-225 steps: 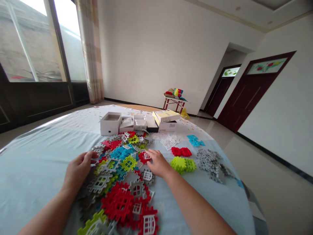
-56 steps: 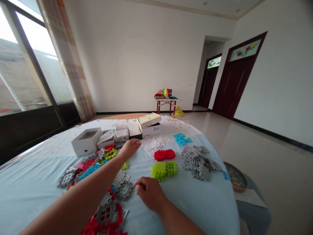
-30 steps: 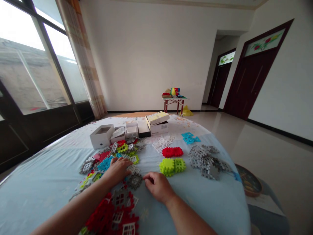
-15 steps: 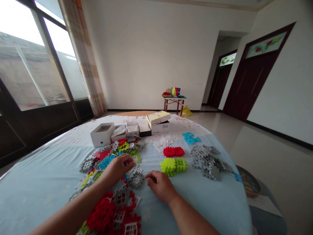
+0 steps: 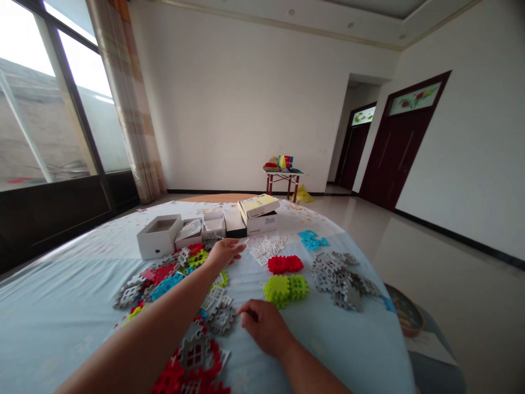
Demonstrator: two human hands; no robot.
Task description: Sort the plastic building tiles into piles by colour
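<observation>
The person's left hand (image 5: 223, 253) reaches across the middle of the counter (image 5: 53, 306), the forearm slanting up from the lower left and the fingers stretched forward, close together, toward the boxes. A small white sliver shows just past the fingertips, but I cannot tell whether the hand holds it. The right hand (image 5: 264, 326) rests lower, near bottom centre, with its fingers curled inward and its thumb close to them, just beside a gray waffle block (image 5: 221, 319). Whether it pinches anything is hidden.

The blocks lie in 2 different ways, so the colours are kept apart on one side only. Right of the hands, 5 single-colour groups sit separately: white blocks (image 5: 266, 249), red blocks (image 5: 285, 264), lime green blocks (image 5: 286, 290), cyan blocks (image 5: 311, 239) and gray blocks (image 5: 338, 282). Left of and below the hands, a mixed heap of blocks (image 5: 164, 279) spreads out. Along the far edge, at upper centre, stand an open white box (image 5: 159, 236) and a yellow-lidded box (image 5: 258, 206).
</observation>
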